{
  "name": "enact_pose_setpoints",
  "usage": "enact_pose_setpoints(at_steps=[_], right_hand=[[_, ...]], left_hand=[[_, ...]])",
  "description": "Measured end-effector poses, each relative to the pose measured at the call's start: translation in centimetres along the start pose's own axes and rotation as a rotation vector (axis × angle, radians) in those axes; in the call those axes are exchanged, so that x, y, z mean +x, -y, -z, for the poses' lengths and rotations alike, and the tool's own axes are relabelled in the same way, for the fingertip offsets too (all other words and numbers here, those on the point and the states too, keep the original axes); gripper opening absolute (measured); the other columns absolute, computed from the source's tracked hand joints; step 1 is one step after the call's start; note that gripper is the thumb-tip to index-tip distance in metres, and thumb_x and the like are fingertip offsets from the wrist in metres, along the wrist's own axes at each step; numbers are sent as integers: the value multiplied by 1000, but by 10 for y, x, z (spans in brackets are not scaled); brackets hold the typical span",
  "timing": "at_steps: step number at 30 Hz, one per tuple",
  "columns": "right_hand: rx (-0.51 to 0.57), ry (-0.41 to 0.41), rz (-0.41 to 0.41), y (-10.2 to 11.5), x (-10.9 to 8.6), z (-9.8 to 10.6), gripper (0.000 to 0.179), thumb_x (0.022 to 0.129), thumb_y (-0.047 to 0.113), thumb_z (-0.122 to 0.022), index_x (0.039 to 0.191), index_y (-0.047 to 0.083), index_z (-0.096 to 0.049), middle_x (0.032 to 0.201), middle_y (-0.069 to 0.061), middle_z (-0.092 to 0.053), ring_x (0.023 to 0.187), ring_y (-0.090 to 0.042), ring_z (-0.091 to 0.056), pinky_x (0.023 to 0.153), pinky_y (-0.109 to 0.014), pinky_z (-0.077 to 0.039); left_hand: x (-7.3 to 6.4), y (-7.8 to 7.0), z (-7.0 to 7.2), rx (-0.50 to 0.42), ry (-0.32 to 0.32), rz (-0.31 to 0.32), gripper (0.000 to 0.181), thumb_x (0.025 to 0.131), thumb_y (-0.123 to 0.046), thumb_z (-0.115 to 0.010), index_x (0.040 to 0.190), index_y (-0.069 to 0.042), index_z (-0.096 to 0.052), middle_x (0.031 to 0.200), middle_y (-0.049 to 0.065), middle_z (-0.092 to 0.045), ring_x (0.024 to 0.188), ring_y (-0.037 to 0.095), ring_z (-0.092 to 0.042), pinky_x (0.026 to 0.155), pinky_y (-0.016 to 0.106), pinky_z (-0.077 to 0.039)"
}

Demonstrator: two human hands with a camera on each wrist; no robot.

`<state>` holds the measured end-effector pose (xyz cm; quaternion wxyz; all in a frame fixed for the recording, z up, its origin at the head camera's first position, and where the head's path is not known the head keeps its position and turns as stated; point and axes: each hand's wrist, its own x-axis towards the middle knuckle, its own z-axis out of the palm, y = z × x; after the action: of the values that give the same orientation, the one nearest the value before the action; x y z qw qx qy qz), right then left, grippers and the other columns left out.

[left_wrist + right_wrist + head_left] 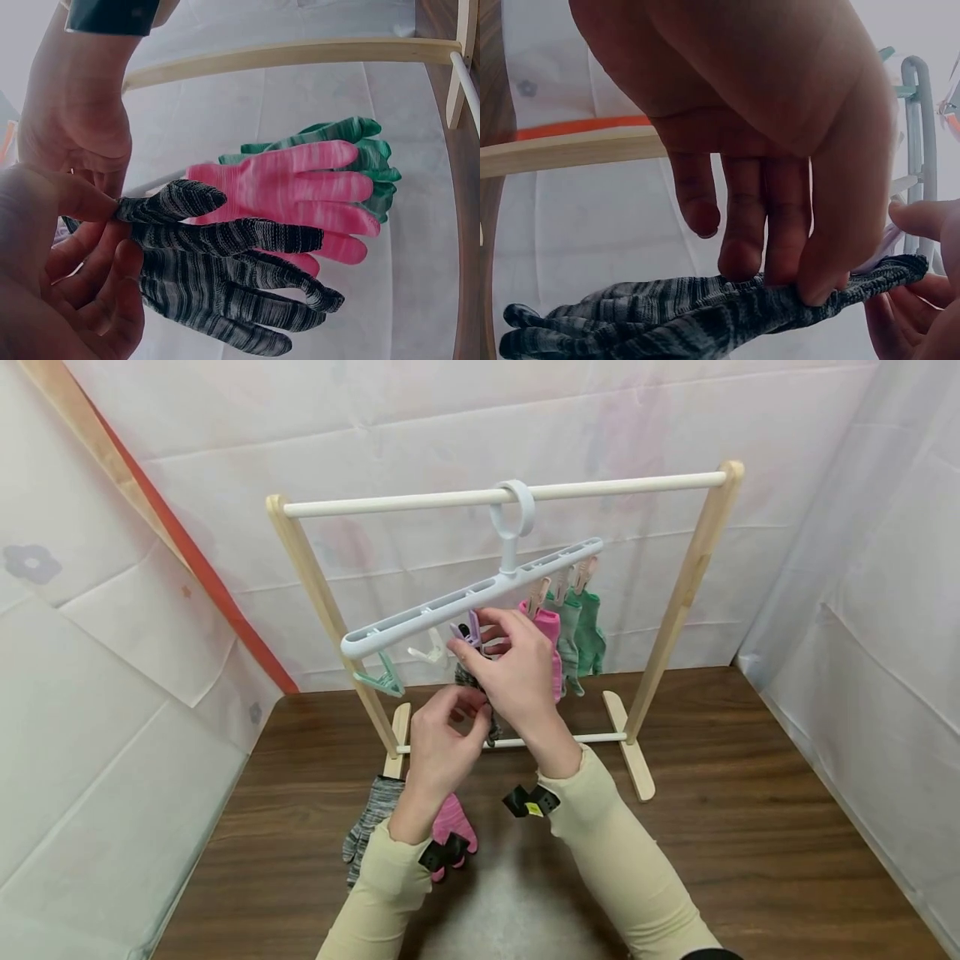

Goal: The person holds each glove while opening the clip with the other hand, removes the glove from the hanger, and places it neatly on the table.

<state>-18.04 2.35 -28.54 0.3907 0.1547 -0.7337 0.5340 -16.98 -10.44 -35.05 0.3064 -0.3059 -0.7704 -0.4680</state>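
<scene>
A black-and-grey knit glove (466, 677) hangs by its cuff end at a purple clothespin (473, 628) under a pale-blue clip hanger (427, 620). My right hand (521, 668) pinches this clothespin between thumb and fingers. Just below, my left hand (442, 739) pinches the glove near its cuff. In the left wrist view the fingers of the glove (225, 289) dangle loose; the right wrist view shows the glove (667, 315) from its side. How firmly the clothespin bites the cuff is hidden behind fingers.
Right of my hands hang a pink glove (551, 631), a grey-green glove (567, 639) and a green glove (591, 631). A white clip (431, 652) and a green clip (384, 678) hang leftward. The wooden rack (678, 602) stands behind another grey glove (375, 818) and pink glove (453, 822) on the table.
</scene>
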Motion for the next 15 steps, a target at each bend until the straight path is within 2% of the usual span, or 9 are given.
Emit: enact_pose_setpoints(at_steps=[5, 8, 12, 15], right_hand=[[-45, -16, 1, 3, 1, -1, 34, 81, 22, -84, 107, 4, -72, 90, -4, -68, 78, -10, -66, 68, -24, -56], [-70, -23, -2, 3, 1, -1, 33, 81, 24, -84, 105, 5, -72, 89, -4, -68, 77, -10, -67, 67, -23, -55], [-45, -25, -8, 4, 1, -1, 32, 82, 22, -84, 105, 3, -72, 91, -6, -68, 80, -12, -67, 68, -22, -56], [-17, -28, -17, 6, 0, 0, 32, 82, 20, -84, 106, 2, -72, 93, -7, -69, 82, -13, -68, 69, -22, -56]], left_hand=[[2, 0, -1, 12, -16, 1, 5, 84, -10, -70, 89, -10, -69, 82, 0, -66, 73, 12, -63, 62, 32, -51], [3, -1, -3, 20, -39, 20, 10, 83, -12, -74, 89, -9, -67, 83, 3, -65, 72, 18, -62, 62, 36, -52], [6, -1, -7, 35, -88, 44, 20, 80, -14, -79, 94, -8, -66, 88, 6, -64, 74, 22, -59, 63, 39, -52], [8, -2, -10, 69, -124, 32, 25, 79, -15, -80, 97, -7, -65, 91, 7, -63, 77, 23, -58, 64, 39, -50]])
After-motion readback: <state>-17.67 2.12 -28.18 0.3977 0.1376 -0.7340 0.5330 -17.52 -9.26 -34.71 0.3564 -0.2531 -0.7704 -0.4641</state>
